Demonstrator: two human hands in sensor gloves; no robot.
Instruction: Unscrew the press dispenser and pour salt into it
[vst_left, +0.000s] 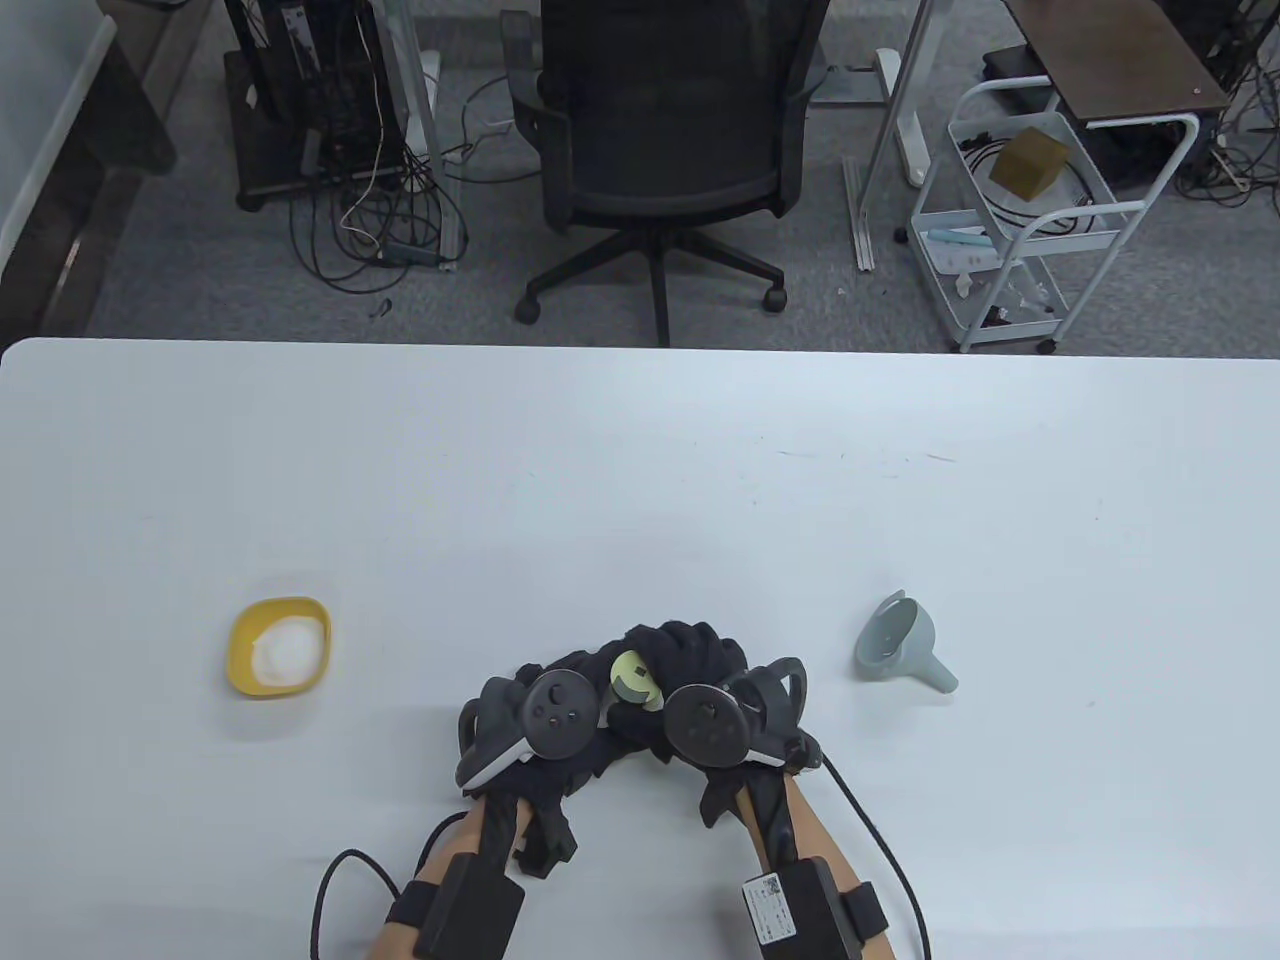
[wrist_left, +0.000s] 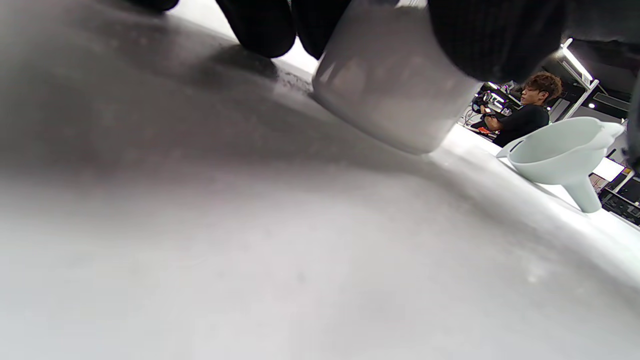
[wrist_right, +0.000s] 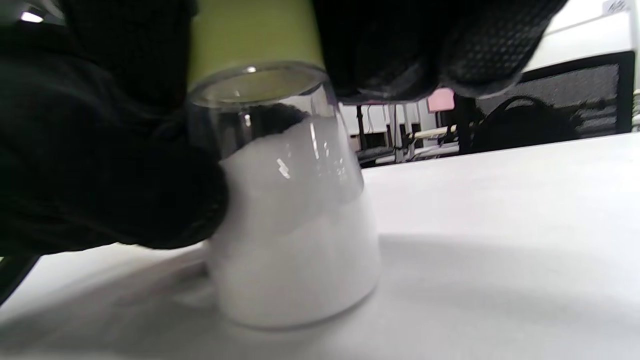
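Your left hand (vst_left: 540, 720) and right hand (vst_left: 715, 725) both grip the clear, green-topped press dispenser (vst_left: 633, 680) near the white table's (vst_left: 640, 450) front edge. Yellow salt bowl (vst_left: 278, 645) stands toward the left edge, grey plastic funnel (vst_left: 900, 645) toward the right.

My left hand (vst_left: 560, 720) and my right hand (vst_left: 700, 700) wear black mesh-knit gloves. A dark grey round tracker with small buttons and a ring sits strapped on the back of each. My forearms are bare skin, each with a black box strapped on; the right box carries a white label with a code. Black cables loop from both wrists.
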